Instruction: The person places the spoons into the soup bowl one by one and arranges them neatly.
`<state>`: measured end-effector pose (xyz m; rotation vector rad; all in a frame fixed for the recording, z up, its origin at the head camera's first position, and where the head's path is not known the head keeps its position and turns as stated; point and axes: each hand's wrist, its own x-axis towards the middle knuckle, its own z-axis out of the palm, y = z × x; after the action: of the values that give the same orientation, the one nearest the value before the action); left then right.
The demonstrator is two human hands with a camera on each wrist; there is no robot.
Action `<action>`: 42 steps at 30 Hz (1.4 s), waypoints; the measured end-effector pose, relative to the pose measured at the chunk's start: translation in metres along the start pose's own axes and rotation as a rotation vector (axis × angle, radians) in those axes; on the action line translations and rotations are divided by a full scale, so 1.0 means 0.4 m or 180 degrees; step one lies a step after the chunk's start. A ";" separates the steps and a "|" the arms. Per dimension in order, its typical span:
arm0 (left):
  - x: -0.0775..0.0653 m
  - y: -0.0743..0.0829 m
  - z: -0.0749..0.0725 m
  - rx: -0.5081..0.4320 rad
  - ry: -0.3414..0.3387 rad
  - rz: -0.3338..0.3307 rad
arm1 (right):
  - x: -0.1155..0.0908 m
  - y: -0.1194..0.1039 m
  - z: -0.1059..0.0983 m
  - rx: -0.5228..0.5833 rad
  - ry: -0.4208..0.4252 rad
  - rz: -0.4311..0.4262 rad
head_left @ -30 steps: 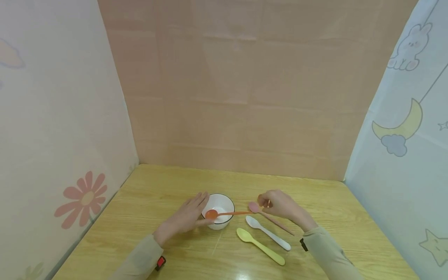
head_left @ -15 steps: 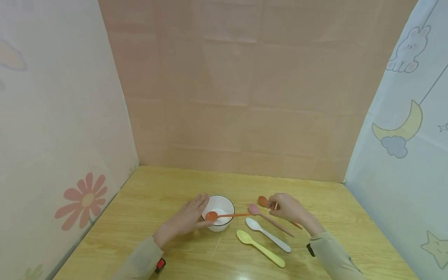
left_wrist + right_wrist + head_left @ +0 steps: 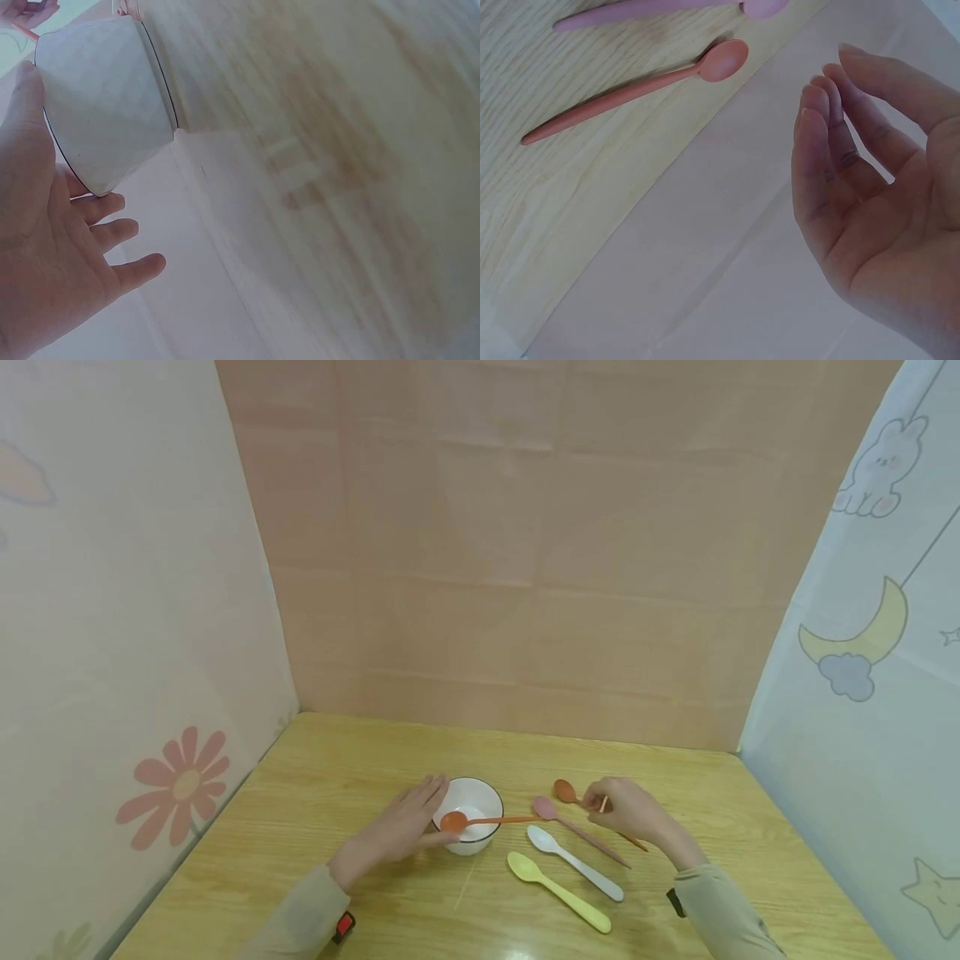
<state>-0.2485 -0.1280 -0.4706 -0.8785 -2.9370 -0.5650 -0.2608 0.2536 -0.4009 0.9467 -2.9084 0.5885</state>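
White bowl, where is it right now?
In the head view, the white bowl stands slightly left of centre on the table, against the left hand, with an orange spoon jutting past its right rim.

The wood-grain table (image 3: 697,785) carries a white bowl (image 3: 476,797) and, beside it, a yellow spoon (image 3: 557,888), white spoon (image 3: 577,863), pink spoon (image 3: 585,835) and reddish-brown spoon (image 3: 634,91), lying apart.

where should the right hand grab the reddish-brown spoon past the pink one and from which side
Probably mid-handle, pinched from above: the reddish-brown spoon lies flat, with a slim, straight handle. Coming from the right seems best, since the pink spoon lies on its near-left side and the empty right hand hovers over that handle.
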 end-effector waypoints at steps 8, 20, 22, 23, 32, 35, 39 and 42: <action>0.002 -0.002 0.001 -0.0005 0.0020 0.0016 | -0.013 0.019 -0.001 0.0070 -0.0027 0.0113; 0.005 -0.001 -0.003 0.0074 0.0036 0.0034 | -0.031 0.063 0.008 0.0126 -0.0032 0.0207; 0.005 -0.001 -0.003 0.0085 0.0038 0.0031 | -0.035 0.069 0.009 0.0128 -0.0037 0.0237; 0.005 -0.001 -0.003 0.0091 0.0037 0.0028 | -0.037 0.072 0.010 0.0131 -0.0035 0.0253; 0.001 0.004 -0.006 0.0071 0.0015 0.0015 | -0.063 0.100 0.013 0.0203 -0.0012 0.0280; 0.001 0.004 -0.006 0.0069 0.0027 0.0024 | -0.071 0.107 0.013 0.0199 0.0000 0.0279; 0.000 0.003 -0.005 0.0054 0.0045 0.0037 | -0.078 0.114 0.018 0.0179 0.0006 0.0339; 0.000 0.003 -0.003 0.0068 0.0053 0.0053 | -0.083 0.121 0.021 0.0179 -0.0016 0.0392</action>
<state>-0.2479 -0.1278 -0.4690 -0.8906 -2.9124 -0.5364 -0.2608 0.3051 -0.4301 0.7792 -2.9860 0.6787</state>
